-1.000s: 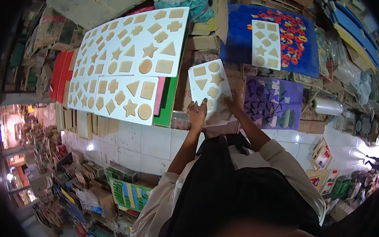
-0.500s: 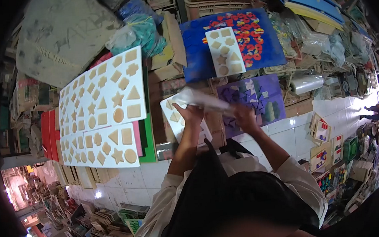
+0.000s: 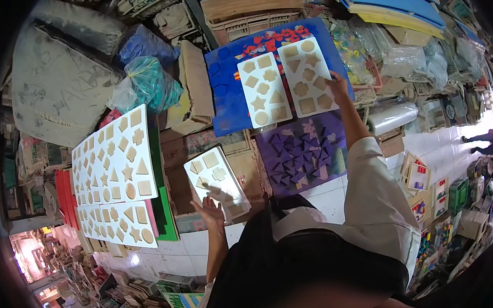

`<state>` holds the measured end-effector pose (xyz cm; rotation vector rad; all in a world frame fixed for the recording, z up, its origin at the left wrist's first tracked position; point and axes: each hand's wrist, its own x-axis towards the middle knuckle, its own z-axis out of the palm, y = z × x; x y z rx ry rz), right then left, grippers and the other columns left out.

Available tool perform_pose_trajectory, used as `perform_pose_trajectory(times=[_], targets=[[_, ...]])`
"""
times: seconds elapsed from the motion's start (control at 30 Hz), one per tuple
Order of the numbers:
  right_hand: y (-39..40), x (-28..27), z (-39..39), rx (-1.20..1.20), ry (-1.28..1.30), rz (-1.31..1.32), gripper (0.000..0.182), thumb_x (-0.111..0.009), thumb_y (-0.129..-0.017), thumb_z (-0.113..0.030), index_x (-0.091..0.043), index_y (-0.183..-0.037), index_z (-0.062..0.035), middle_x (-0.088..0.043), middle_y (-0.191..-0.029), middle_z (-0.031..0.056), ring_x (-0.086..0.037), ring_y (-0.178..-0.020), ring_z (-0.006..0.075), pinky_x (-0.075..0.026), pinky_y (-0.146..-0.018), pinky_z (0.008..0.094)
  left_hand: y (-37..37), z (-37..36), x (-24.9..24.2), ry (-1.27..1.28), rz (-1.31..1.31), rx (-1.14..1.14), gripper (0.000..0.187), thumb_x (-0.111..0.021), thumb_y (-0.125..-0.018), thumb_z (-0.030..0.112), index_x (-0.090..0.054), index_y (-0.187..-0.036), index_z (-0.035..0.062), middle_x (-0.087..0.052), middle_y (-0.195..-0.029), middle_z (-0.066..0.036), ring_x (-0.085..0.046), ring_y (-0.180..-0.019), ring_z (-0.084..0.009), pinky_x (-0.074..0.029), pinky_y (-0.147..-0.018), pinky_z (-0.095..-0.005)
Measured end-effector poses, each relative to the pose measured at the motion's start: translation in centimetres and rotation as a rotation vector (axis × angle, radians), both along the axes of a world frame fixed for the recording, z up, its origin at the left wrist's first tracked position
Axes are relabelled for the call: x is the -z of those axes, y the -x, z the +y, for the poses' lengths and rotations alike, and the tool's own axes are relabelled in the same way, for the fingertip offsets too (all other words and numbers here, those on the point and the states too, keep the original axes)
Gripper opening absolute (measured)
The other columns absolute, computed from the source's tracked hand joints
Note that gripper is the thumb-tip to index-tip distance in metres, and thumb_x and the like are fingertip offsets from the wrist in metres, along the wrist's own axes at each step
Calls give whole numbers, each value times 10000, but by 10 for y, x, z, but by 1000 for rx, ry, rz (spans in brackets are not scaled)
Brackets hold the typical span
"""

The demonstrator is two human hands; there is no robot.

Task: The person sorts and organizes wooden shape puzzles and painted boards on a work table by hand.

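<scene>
My right hand [image 3: 338, 86] grips the right edge of a white board [image 3: 294, 90] with wood-coloured shapes, over the blue sheet [image 3: 227, 111]. Just left of it, a second white shape board [image 3: 249, 107] lies on the same sheet. My left hand [image 3: 209, 212], fingers spread, is at the lower left edge of another white shape board [image 3: 209, 185], which rests at a tilt on cardboard. Between the hands and nearer me, dark triangular pieces [image 3: 303, 150] are scattered on a purple sheet [image 3: 335, 131].
To the left stand large white panels [image 3: 115, 179] of shapes, beside a green board [image 3: 164, 212]. Red and yellow pieces [image 3: 276, 37] are heaped on the blue sheet's far part. Plastic bags [image 3: 146, 84] and crates [image 3: 255, 24] crowd the back. White tiles [image 3: 328, 197] show below.
My right hand has swung a blurred white board up and right onto the blue sheet, beside the other board. My left hand has come off that board and moved lower left.
</scene>
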<state>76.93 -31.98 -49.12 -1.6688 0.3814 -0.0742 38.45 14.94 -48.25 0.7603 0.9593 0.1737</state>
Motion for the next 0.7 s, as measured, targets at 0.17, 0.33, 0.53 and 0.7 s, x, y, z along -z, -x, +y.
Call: perform_pose_trajectory(times=[0.17, 0.33, 0.53, 0.7], targets=[[-7, 10, 3, -10, 181, 28, 440, -641, -667, -7, -586, -1101, -54, -631, -809, 62, -556, -683, 107, -452, -605, 261, 6, -10, -6, -6, -20, -49, 1160, -386, -657, 798, 17, -1369, -24, -20, -1449, -154, 65, -1344, -249, 34, -1065, -438], [-3, 7, 1, -27, 99, 54, 435, -639, -667, -9, -589, -1097, -49, -631, -868, 93, -572, -755, 117, -460, -666, 266, -20, -33, -20, -6, -8, -46, 983, -357, -749, 716, -57, -1387, 31, -65, -1455, -108, -6, -1349, -199, -31, -1065, -429], [5, -90, 3, -616, -14, -135, 423, -646, -675, -6, -594, -1088, -80, -622, -953, 75, -578, -799, 122, -454, -729, 282, -123, -78, -118, -1115, -371, 544, 639, -570, -814, 216, -269, -1346, 30, -211, -1421, -148, -163, -1323, -239, -118, -1058, -404], [40, -204, 87, -1571, 743, -162, 390, -645, -637, 40, -616, -1014, -54, -623, -993, 89, -588, -891, 188, -459, -794, 294, -208, -153, -188, -1877, -459, 1113, 651, -613, -746, 475, -435, -1245, 96, -444, -1261, -180, -428, -1156, -326, -305, -960, -436]])
